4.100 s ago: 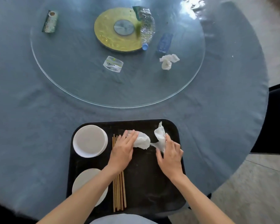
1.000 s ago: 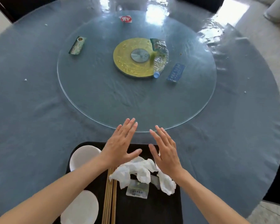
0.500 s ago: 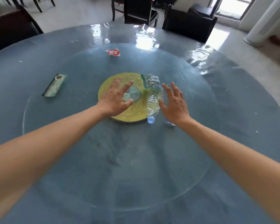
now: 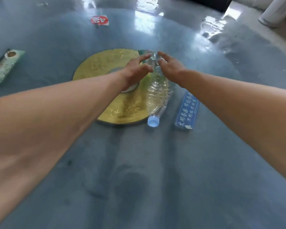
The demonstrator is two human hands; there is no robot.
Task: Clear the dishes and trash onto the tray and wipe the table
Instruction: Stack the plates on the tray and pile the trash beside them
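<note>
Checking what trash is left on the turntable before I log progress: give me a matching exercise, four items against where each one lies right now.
Things:
1. crushed plastic bottle
2. blue packet
3. red and white wrapper
4. green wrapper

Places:
A. far side, beyond the gold disc
B. far left
C. partly on the gold disc, between the left hand and the right hand
D. flat on the glass, just right of the bottle's cap

Pairs: 1-C, 2-D, 3-A, 4-B
</note>
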